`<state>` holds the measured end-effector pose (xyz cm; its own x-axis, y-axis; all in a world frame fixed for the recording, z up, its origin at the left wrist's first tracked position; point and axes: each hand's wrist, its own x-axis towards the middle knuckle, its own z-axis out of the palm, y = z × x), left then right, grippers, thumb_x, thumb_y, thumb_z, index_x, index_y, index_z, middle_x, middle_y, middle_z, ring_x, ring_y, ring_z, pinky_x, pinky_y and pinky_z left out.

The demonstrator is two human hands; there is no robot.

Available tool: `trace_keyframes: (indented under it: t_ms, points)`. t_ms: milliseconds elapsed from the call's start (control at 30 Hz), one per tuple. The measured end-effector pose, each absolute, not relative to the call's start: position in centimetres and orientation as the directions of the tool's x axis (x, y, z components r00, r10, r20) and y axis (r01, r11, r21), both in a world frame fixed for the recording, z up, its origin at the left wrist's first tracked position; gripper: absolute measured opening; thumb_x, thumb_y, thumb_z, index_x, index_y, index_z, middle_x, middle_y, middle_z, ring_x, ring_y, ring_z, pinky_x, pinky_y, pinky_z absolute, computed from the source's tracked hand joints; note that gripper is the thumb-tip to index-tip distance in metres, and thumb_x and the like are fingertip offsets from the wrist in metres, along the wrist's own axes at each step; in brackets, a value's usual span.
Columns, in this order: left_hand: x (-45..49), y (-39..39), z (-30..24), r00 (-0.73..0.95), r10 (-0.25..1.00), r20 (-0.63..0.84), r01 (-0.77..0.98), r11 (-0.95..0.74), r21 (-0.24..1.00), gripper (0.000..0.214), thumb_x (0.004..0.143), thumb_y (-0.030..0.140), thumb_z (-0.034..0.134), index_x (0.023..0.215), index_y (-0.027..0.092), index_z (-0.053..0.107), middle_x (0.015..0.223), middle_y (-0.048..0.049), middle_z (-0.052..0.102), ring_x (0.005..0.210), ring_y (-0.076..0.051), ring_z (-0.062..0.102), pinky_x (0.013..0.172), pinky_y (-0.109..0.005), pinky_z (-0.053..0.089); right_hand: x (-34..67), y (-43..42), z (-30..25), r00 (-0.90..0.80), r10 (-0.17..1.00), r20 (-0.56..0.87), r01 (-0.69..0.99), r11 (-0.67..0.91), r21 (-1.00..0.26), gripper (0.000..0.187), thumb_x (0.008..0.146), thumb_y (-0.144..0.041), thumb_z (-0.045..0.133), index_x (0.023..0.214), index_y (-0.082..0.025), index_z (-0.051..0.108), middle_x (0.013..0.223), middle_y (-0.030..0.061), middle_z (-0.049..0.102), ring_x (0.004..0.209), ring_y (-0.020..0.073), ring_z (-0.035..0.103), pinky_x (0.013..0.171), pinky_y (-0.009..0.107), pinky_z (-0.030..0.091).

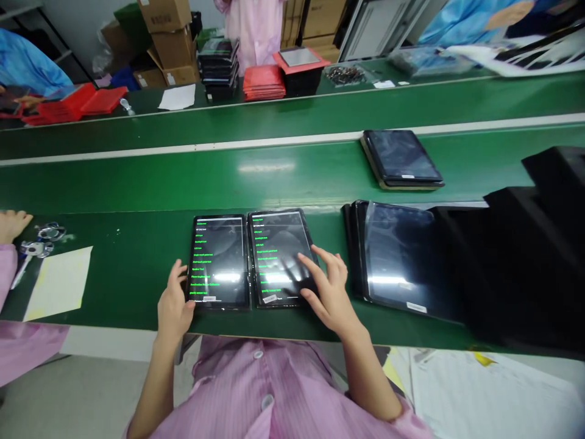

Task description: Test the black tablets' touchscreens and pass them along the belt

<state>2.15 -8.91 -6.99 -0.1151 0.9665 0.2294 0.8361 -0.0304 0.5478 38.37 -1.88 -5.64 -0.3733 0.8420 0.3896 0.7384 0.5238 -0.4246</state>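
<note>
While the left hand (pixel 172 308) and right hand (pixel 334 292), grip spread, work the left tablet (pixel 223 259) and right tablet (pixel 282 241), both look slick, stiff, fragile, best held by the edges!

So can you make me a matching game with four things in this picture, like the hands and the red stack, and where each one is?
1. left hand
2. right hand
3. pale yellow paper
4. red stack

A. over the screen of the right lit tablet
B. at the far side
C. near left, on the green table
D. at the left edge of the left lit tablet

Pairs: 1-D, 2-A, 3-C, 4-B
</note>
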Motion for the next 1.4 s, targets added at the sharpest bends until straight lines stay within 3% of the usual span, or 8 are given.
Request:
trace_keyframes:
  t_ms: [200,367,700,900,967,1067,1300,1400]
  points:
    - [1.8,-8.5,-6.7,-0.036,0.935,0.352,0.886,-0.133,0.445,0.083,0.092,0.076,0.02,0.145,0.014,0.036,0.134,-0.0209,0.052,0.126,-0.036,0.051,0.103,-0.052,0.043,39.2,-0.9,-6.2,-0.358,0.876,0.322,0.776,0.471,-0.42,0.052,0.1,-0.041,0.04,0.151,-0.031,0.039,0.145,0.0134,0.044,0.132,0.0345,0.041,0.114,0.062,0.025]
    - [2.5,-7.5,-6.1,0.068,0.928,0.365,0.934,-0.188,0.303,0.081,0.095,0.068,0.033,0.152,0.012,0.024,0.142,-0.0245,0.046,0.133,-0.038,0.044,0.106,-0.054,0.039,37.6,0.6,-5.5,-0.427,0.87,0.248,0.818,0.489,-0.305,0.039,0.099,-0.041,0.044,0.133,-0.029,0.061,0.147,0.0146,0.042,0.134,0.0359,0.037,0.112,0.064,0.026]
    - [3.3,-6.7,-5.8,0.081,0.944,0.32,0.959,-0.162,0.234,0.081,0.095,0.071,0.024,0.153,0.014,0.027,0.141,-0.0205,0.051,0.134,-0.035,0.044,0.116,-0.056,0.023,35.2,2.9,-3.9,-0.532,0.821,0.208,0.792,0.569,-0.221,0.041,0.093,-0.049,0.058,0.131,-0.033,0.062,0.157,0.013,0.032,0.139,0.0424,0.03,0.11,0.072,0.019]
    - [2.7,-4.6,-4.6,0.134,0.968,0.214,0.951,-0.186,0.246,0.072,0.097,0.066,0.026,0.15,0.019,0.035,0.136,-0.0157,0.06,0.132,-0.034,0.045,0.117,-0.065,0.003,34.3,7.4,-2.4,-0.372,0.888,0.271,0.815,0.452,-0.362,0.05,0.099,-0.052,0.041,0.139,-0.025,0.053,0.15,0.0163,0.038,0.135,0.0386,0.034,0.111,0.064,0.026]
    - [2.2,-2.5,-3.4,0.147,0.954,0.262,0.933,-0.222,0.283,0.07,0.098,0.064,0.023,0.147,0.017,0.039,0.129,-0.0151,0.063,0.127,-0.032,0.05,0.118,-0.062,0.008,34.0,9.0,-2.8,-0.308,0.915,0.26,0.805,0.396,-0.442,0.052,0.1,-0.052,0.037,0.139,-0.022,0.051,0.145,0.0183,0.041,0.133,0.0386,0.037,0.107,0.062,0.033]
    - [1.9,2.3,-1.3,0.16,0.934,0.319,0.885,-0.279,0.372,0.065,0.099,0.058,0.029,0.143,0.013,0.044,0.127,-0.0154,0.061,0.12,-0.028,0.056,0.113,-0.049,0.033,33.9,10.6,-3.9,-0.258,0.932,0.256,0.776,0.358,-0.52,0.051,0.099,-0.051,0.037,0.138,-0.022,0.052,0.141,0.0189,0.046,0.13,0.0383,0.041,0.104,0.06,0.038]
    - [4.7,14.0,-1.0,0.448,0.891,-0.079,0.771,-0.34,0.539,0.045,0.098,0.041,0.039,0.124,0.017,0.066,0.127,-0.0089,0.068,0.12,-0.026,0.061,0.106,-0.04,0.043,34.7,11.6,-5.1,-0.324,0.916,0.236,0.711,0.4,-0.578,0.047,0.101,-0.041,0.035,0.14,-0.018,0.05,0.141,0.0142,0.056,0.133,0.0316,0.043,0.111,0.053,0.032]
    - [5.5,15.9,-2.2,0.499,0.859,-0.117,0.718,-0.334,0.611,0.044,0.097,0.042,0.039,0.121,0.019,0.068,0.126,-0.0073,0.07,0.118,-0.025,0.063,0.106,-0.039,0.042,34.7,11.7,-5.3,-0.328,0.923,0.202,0.733,0.384,-0.562,0.046,0.101,-0.038,0.036,0.141,-0.017,0.049,0.142,0.0124,0.057,0.135,0.033,0.04,0.11,0.054,0.03]
